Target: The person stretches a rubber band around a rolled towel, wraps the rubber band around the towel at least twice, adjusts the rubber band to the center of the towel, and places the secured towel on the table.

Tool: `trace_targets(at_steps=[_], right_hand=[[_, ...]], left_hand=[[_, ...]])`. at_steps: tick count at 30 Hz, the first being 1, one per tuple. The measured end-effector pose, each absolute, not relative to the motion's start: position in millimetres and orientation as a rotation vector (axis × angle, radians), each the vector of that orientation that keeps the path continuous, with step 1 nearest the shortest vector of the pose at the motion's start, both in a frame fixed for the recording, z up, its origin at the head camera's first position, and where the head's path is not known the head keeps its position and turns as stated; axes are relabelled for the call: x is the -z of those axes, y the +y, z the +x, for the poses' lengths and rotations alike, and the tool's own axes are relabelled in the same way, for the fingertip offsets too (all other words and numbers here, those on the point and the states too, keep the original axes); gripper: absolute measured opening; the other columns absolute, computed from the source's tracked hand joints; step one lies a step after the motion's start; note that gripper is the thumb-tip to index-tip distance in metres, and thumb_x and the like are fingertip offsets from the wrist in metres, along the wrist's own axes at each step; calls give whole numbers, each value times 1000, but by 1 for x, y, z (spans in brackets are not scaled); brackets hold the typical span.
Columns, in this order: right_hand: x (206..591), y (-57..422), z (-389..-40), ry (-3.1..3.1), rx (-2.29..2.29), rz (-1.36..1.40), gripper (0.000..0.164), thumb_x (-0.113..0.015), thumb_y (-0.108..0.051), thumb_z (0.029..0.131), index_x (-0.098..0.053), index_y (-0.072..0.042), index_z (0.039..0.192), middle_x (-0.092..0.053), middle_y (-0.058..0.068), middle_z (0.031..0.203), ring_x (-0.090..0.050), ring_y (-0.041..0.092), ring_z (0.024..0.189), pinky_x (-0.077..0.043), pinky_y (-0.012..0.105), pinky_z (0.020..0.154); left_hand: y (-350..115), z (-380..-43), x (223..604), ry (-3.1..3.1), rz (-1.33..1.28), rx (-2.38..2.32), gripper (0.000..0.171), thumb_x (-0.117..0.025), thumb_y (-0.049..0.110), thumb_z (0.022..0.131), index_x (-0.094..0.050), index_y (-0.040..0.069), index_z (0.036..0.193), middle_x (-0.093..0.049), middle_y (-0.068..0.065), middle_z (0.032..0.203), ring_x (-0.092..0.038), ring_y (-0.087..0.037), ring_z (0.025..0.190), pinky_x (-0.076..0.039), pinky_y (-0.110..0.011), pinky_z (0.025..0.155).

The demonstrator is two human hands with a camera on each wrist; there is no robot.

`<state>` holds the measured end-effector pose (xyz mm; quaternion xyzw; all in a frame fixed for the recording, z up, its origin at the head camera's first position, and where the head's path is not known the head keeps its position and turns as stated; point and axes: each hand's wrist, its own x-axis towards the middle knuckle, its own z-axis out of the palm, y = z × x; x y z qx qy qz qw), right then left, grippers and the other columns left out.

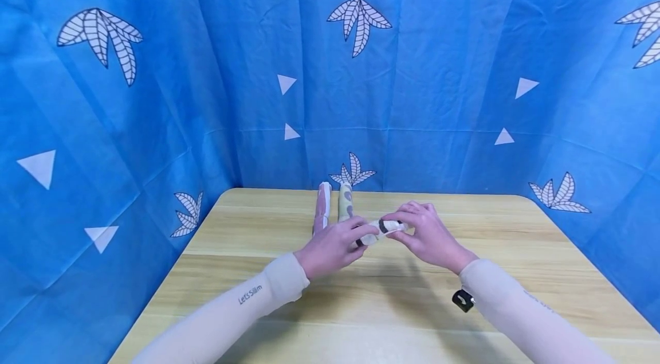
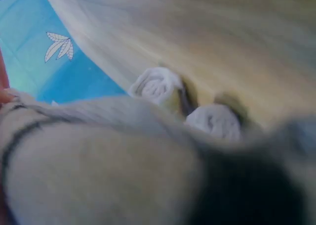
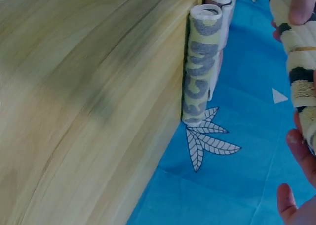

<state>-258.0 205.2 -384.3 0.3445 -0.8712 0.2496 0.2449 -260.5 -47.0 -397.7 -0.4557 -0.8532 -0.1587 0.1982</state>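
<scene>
Both hands hold a cream rolled towel with black stripes (image 1: 390, 226) above the table. The left hand (image 1: 334, 245) grips its left part, fingers curled over the top. At the other end, the right hand (image 1: 429, 233) pinches the roll between thumb and fingers. A thin tan band crosses the middle of this rolled towel (image 3: 302, 89) in the right wrist view. Close to the left wrist camera, the towel (image 2: 98, 170) is blurred and fills the lower part. The left palm is hidden in the head view.
Behind the left hand, a pink-and-white rolled towel (image 1: 322, 206) and a yellow-and-grey rolled towel (image 1: 345, 203) lie side by side near the far edge of the wooden table (image 1: 490, 295). A blue patterned curtain (image 1: 438, 94) hangs behind and at both sides.
</scene>
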Motion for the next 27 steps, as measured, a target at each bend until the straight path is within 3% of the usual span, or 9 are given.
trace_targets(at_steps=[5,10,17,21,27], right_hand=[[386,204,-260,-2401,-648,914,28,-84,-24,81,-77,-23,108,-72,-9,95,-58,9,91,-31,42,87],[389,203,-261,-2455,-649,907,23,-81,-27,84,-77,-26,107,-72,-12,95,-57,7,91,-30,43,91],[389,204,-260,-2512,-732,909,19,-79,-27,87,-77,-28,106,-71,-16,94,-58,5,89,-29,41,88],[387,205,-260,-2617,-943,872,18,-76,-30,89,-77,-25,107,-72,-13,97,-60,8,90,-36,41,90],[384,209,-262,-2749,-1355,679,27,-70,-33,94,-75,-13,111,-74,3,103,-64,23,87,-51,38,79]], left_hand=[[-41,-259,394,-2401,-1257,289,33,-72,15,91,-62,22,122,-61,3,105,-56,-6,71,-48,-10,65],[-35,-260,397,-2453,-1215,193,25,-76,20,89,-62,20,109,-56,3,97,-53,-6,74,-48,-11,67],[-41,-267,402,-2407,-1346,262,17,-71,14,90,-57,20,98,-53,4,100,-54,-6,77,-43,-10,65],[-48,-271,403,-2436,-1386,388,18,-69,12,92,-58,22,103,-57,5,107,-57,-4,80,-46,-11,74],[-46,-269,405,-2420,-1289,374,38,-71,25,94,-56,26,128,-64,6,122,-66,-3,78,-54,-23,85]])
